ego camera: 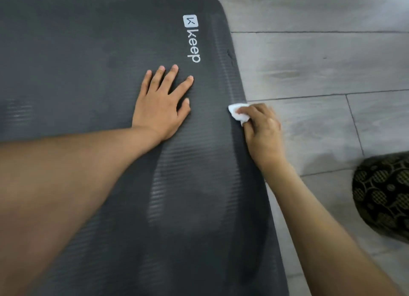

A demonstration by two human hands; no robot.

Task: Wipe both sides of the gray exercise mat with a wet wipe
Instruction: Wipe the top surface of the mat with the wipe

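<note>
One risk I see: right hand [263, 127] pinching the wet wipe [239, 114] slips off the gray exercise mat [88, 63] edge at 3 o'clock, left hand [161, 103] flat, fingers splayed.

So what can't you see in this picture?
All in the head view:
- The mat's underside: it lies flat on the floor, so that side is hidden.
- The mat's left and near ends: cut off by the picture's edges.
- Most of the wipe: the right hand is curled over it and slightly blurred.
- The patterned thing at right: cut off by the edge.
- Under the left hand: it covers the mat.
</note>
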